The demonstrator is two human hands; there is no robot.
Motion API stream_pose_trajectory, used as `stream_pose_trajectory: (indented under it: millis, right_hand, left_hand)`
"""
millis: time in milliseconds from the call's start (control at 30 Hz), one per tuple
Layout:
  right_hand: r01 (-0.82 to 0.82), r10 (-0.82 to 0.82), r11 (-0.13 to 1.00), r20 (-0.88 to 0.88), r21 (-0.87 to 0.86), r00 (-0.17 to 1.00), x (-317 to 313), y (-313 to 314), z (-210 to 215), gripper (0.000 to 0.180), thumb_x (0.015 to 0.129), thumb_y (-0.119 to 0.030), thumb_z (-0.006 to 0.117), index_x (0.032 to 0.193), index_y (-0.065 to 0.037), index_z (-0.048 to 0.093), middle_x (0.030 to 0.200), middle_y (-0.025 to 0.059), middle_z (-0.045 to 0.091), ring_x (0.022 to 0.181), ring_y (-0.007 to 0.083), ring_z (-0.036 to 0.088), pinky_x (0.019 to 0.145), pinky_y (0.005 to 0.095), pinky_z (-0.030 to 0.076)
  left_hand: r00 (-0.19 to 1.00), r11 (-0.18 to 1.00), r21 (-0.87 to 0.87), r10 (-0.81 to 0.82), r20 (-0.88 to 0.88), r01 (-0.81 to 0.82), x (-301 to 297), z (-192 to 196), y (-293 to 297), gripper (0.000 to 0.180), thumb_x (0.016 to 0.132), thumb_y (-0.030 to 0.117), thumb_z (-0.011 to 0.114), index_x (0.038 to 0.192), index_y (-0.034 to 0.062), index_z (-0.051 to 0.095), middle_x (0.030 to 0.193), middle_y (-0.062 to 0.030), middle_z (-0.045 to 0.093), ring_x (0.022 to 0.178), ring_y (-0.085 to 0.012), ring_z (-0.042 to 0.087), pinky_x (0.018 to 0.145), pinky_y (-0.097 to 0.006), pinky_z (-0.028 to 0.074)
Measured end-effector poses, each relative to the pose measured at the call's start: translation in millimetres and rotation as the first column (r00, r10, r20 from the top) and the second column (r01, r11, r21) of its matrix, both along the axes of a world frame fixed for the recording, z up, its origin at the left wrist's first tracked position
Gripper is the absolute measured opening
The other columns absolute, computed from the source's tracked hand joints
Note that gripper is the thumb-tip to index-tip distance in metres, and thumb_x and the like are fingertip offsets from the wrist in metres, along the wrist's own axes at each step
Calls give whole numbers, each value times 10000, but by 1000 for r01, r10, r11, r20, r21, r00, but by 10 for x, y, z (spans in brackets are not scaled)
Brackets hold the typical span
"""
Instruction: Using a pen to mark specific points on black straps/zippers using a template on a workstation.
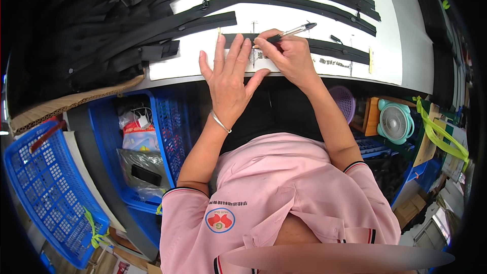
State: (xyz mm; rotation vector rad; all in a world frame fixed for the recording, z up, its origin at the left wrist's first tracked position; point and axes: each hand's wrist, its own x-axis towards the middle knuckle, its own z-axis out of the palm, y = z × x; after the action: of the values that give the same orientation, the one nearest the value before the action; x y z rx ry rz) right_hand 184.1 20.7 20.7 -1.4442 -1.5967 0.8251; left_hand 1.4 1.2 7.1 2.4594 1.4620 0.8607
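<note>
A black zipper strip (339, 50) lies across a white board (385, 35) close to the table's front edge. My left hand (229, 78) rests flat with fingers spread, its fingertips pressing on the strip's left part. In my right hand (294, 56) is a clear-barrelled pen (297, 30), its capped end pointing up and right. The pen's lower part is hidden by my fingers, which are closed near the strip beside my left fingertips. A small black zipper pull (335, 38) stands up from the strip to the right of my hand.
Long black zipper strips (304, 0) cross the board farther back, and a heap of them (116, 20) covers the left. Below the table are blue baskets (56, 187), a purple basket (343, 102) and a turquoise fan (396, 122). Cardboard (76, 102) edges the table at left.
</note>
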Motion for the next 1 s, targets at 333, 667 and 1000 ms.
stream_pose_trajectory:
  millis: [333,667,1000]
  right_hand:
    - [242,-210,965,-251,104,945,310,-211,168,132,970,-98,674,926,-5,756,702,-7,698,581,21,534,513,228,411]
    - [371,-365,926,-93,63,926,766,-291,56,173,982,-150,688,948,10,743,693,13,679,592,40,550,541,226,435]
    - [359,-348,928,-111,101,931,749,-259,4,195,970,-163,701,916,19,744,689,29,686,548,47,528,505,255,411]
  left_hand:
    - [1000,1000,-27,-1,-25,1,-4,-1,10,693,839,438,813,1407,94,613,1478,-56,582,1477,-332,407,1197,-610,122]
    - [991,1000,-20,18,-136,-21,60,92,-29,735,853,467,792,1446,88,580,1521,-68,544,1493,-325,380,1212,-609,64]
    - [979,979,-31,-198,55,200,785,155,-62,596,850,456,791,1325,113,679,1351,-59,610,1256,-236,538,1169,-646,100]
